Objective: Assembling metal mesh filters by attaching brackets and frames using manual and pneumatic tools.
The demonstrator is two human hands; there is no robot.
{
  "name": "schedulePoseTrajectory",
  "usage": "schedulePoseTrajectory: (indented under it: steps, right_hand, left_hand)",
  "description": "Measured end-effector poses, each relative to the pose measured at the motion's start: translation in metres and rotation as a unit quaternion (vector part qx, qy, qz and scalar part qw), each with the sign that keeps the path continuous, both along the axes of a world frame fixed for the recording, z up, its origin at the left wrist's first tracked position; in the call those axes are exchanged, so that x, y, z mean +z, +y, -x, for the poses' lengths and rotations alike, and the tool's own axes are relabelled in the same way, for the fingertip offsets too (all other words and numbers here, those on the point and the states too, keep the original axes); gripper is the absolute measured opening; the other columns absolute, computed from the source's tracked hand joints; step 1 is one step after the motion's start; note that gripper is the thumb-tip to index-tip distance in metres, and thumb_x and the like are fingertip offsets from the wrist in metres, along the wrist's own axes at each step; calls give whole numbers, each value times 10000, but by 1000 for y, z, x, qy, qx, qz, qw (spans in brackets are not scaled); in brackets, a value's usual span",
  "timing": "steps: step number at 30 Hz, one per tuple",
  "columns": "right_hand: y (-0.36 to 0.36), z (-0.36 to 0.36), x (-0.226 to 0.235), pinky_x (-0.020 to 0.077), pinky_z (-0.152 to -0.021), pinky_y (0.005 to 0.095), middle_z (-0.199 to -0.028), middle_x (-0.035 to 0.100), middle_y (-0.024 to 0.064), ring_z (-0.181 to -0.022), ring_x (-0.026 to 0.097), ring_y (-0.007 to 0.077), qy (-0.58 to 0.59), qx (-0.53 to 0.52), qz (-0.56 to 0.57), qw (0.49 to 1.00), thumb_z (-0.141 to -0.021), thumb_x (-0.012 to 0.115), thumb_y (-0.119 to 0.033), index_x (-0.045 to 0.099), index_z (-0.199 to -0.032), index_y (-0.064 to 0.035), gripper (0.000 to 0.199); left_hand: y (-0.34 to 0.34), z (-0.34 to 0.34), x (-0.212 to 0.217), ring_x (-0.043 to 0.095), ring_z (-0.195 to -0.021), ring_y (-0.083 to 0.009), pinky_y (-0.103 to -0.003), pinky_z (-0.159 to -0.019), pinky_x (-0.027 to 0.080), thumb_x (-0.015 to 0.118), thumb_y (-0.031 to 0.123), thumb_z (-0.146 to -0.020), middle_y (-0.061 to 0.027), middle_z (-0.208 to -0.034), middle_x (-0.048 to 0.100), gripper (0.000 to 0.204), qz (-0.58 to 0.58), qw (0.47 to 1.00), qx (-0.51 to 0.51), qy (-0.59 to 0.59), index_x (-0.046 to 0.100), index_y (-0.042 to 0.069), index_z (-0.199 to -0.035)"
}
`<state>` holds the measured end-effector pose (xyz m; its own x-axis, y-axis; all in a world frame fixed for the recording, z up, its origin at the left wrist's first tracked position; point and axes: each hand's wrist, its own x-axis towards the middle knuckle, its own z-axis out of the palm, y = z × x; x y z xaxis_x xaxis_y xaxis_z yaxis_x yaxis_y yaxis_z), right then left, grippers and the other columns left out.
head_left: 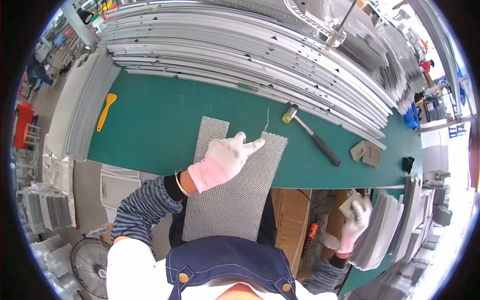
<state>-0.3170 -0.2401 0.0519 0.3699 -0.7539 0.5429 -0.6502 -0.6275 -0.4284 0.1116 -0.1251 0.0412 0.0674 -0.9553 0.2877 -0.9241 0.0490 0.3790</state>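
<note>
My left hand [226,156], in a white glove with a pink cuff, lies on a grey expanded metal mesh sheet [227,205]. Its index finger stretches to the sheet's upper right part and the thumb stands apart; the other fingers are partly hidden. The sheet has a notch in its far edge, and its near end hangs over the table edge towards my lap. A thin loose wire strand [268,119] sticks up beside the notch. Off to the right, below the table edge, my right hand [357,220], gloved and slightly blurred, is closed on a small beige plate [348,205].
On the green table [150,115] lie a hammer [312,132], a yellow scraper [106,112] and beige vented pieces [367,153]. Long metal profiles [225,45] are piled along the back. Panel stacks stand left and right; a cardboard box [290,220] and a fan [91,265] are below.
</note>
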Motion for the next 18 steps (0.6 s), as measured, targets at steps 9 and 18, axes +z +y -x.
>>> schedulePoseTrajectory:
  steps: [9, 18]
  right_hand:
    - [-110, -320, 68, 516, -663, 333, -881, 652, 153, -767, 637, 205, 239, 274, -474, 802, -848, 593, -179, 582, -1111, 42, 343]
    - [-96, -374, 41, 548, -596, 232, -948, 645, 64, -673, 627, 109, 271, 395, -555, 680, -947, 553, -150, 497, -1282, 42, 390]
  left_hand:
    - [4, 8, 6, 547, -558, -174, -308, -456, 463, 577, 89, -845, -46, -753, 492, 548, 2, 999, 3, -36, 545, 276, -1359]
    - [2, -4, -6, 580, -569, -173, -323, -464, 479, 579, 102, -824, -59, -776, 508, 577, -17, 999, 7, -46, 495, 191, -1387]
